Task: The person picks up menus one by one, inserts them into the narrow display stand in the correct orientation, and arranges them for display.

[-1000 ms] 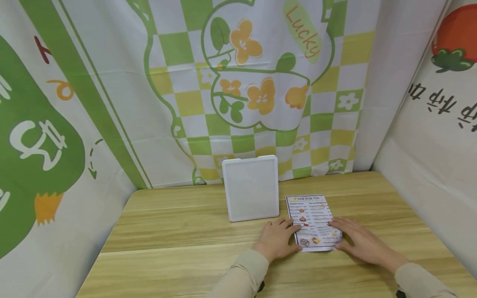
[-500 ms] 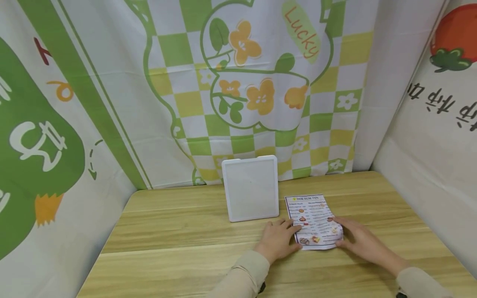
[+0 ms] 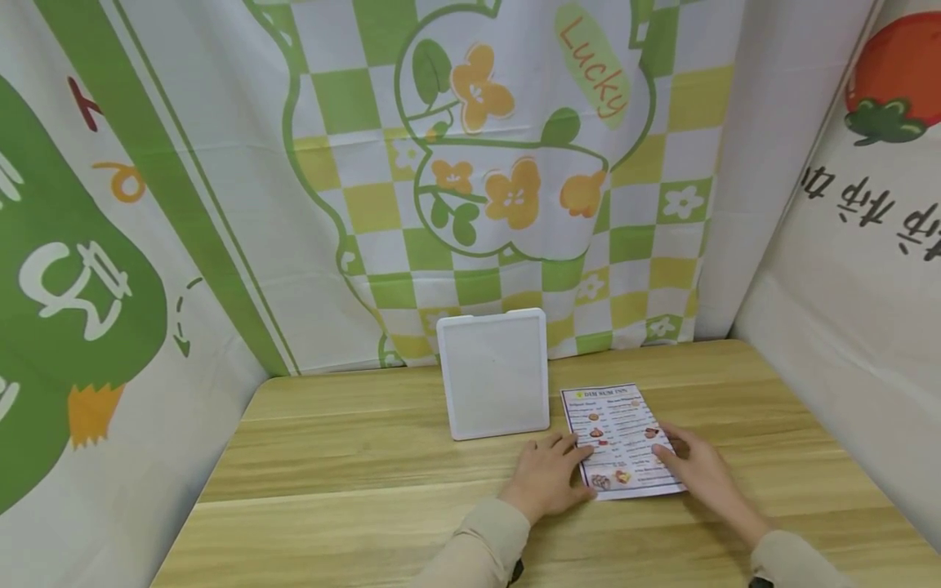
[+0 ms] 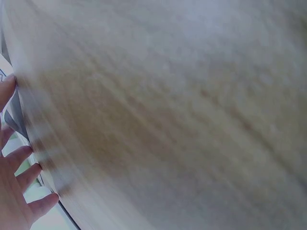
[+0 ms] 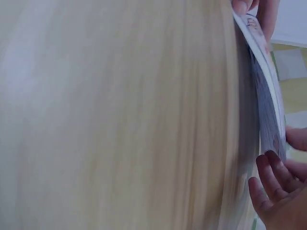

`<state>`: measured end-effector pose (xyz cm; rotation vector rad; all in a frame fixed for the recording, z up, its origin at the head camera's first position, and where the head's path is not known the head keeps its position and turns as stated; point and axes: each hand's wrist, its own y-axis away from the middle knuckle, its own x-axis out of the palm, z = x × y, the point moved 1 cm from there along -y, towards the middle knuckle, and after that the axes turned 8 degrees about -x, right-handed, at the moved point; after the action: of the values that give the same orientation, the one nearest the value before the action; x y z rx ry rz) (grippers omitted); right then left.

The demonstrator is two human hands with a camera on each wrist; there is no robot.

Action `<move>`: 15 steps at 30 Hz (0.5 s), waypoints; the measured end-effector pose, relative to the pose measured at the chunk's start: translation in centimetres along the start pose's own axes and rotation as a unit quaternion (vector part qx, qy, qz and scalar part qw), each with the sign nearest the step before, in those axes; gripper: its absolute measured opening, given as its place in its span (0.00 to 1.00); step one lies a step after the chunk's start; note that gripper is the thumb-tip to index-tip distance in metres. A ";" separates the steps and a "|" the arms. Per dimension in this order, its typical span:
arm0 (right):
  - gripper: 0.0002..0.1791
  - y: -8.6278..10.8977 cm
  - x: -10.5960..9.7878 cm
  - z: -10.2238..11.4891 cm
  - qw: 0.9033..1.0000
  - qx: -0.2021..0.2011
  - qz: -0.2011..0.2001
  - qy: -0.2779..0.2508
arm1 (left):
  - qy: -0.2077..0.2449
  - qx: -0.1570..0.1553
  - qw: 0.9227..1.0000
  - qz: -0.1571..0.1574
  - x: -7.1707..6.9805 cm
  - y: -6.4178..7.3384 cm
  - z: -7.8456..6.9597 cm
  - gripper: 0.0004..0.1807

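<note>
Pinching hand: your right hand (image 3: 694, 469) grips the right edge of the menu sheet (image 3: 617, 433), thumb on the printed face, fingers curled beneath.
Left hand: your left hand (image 3: 544, 474) rests at the sheet's left edge, fingers apart, not clamped on anything.
Menu sheet: on the wood-grain table (image 3: 331, 465), between your two hands; headed "DIM SUM INN", small food pictures, fine print too small to read.
White board (image 3: 496, 376): stands upright beyond your left hand, left of the sheet, in front of the checked cloth (image 3: 470, 282).
Right wrist view: gives what the head view doesn't: near edge of the sheet bowed up, grey underside showing, shadow below, your fingertips underneath at the lifted side.
Left wrist view: mostly blurred tabletop; your spread fingertips at the left border, sheet barely visible.
Head view: the only one with the full printed face, the whole board and the "Lucky" lettering on the cloth.
Sleeves (image 3: 478, 543): beige, on both your arms.
</note>
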<state>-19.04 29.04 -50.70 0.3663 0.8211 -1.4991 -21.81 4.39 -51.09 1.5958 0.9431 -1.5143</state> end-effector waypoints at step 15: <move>0.23 -0.6 0.5 0.9 0.990 0.113 -0.039 -0.080 | 0.204 -0.077 0.975 -0.044 0.0 0.1 0.1 0.33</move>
<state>-19.46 28.01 -50.31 0.3801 0.5454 -1.6783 -21.80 4.25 -51.07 1.8045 1.3383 -1.1545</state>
